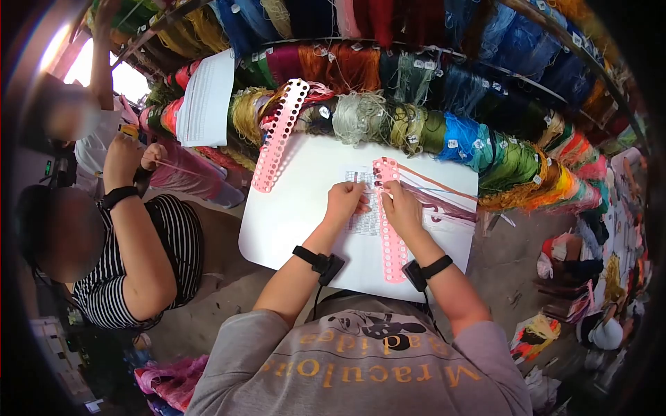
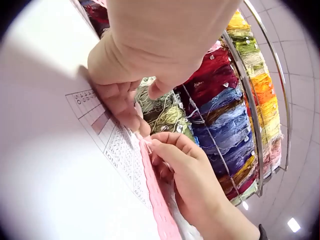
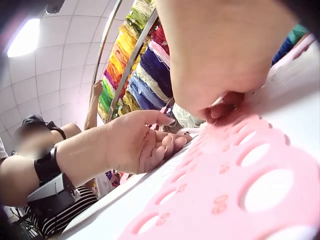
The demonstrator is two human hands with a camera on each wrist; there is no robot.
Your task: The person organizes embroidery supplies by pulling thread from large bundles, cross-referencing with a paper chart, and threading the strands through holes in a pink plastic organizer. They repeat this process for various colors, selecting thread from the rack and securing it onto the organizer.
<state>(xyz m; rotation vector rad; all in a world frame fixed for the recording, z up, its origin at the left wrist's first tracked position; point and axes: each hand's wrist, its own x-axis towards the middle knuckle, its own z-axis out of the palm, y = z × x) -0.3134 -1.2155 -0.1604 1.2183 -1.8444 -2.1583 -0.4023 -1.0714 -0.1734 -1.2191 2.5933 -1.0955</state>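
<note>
A pink card with holes (image 1: 393,253) lies on the white board over a printed chart (image 1: 364,223). At the card's far end, my left hand (image 1: 344,202) and right hand (image 1: 404,210) work close together. In the left wrist view, a pale thread (image 2: 143,140) runs between the fingertips of the left hand (image 2: 150,55) and right hand (image 2: 187,172), each appearing to pinch it. The right wrist view shows the right hand (image 3: 225,65) low over the card (image 3: 220,185), its fingertips partly hidden. Orange-brown and mauve threads (image 1: 447,206) trail rightward from the card.
A second pink card (image 1: 279,139) leans at the board's far left edge, near a hanging printed sheet (image 1: 207,100). Bundles of coloured thread (image 1: 361,116) line the rack beyond the board (image 1: 291,229). A person in a striped shirt (image 1: 166,243) is at the left.
</note>
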